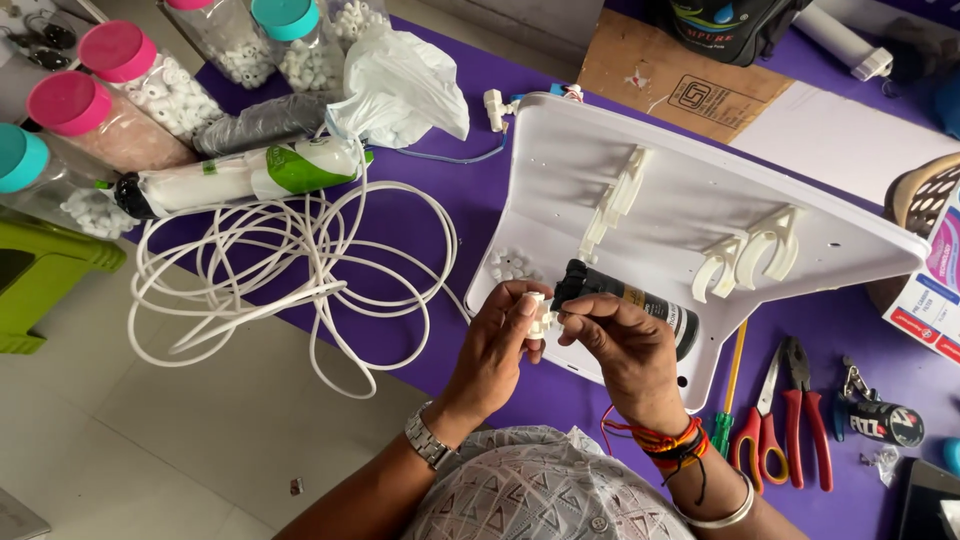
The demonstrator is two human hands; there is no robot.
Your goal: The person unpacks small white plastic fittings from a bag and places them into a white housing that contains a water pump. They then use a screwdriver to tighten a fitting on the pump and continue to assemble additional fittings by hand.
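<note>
The left hand (497,340) pinches a small white plastic fitting (540,318) between thumb and fingers, clamped on it right at the near end of a black cylinder (628,302). The right hand (622,352) wraps over that cylinder, its fingers closed around the body just behind the dark cap. The cylinder is short and black with a gold-and-white label band, and it lies slanted from left to right above the lower edge of a white plastic panel (680,180). The fitting looks like a little elbow piece, touching the cylinder's tip.

The panel rests tilted on the purple table (470,200) and carries white clips (745,255) on its inner face; a few small white pieces (510,266) lie in its left corner. To the left a coil of white tubing (290,265) spreads over the table edge, beside a white filter cartridge (240,178) with a green label. Jars with pink and teal lids (115,50) stand far left. Near right lie red-handled pliers (805,420), scissors (760,430) and a green screwdriver (728,395).
</note>
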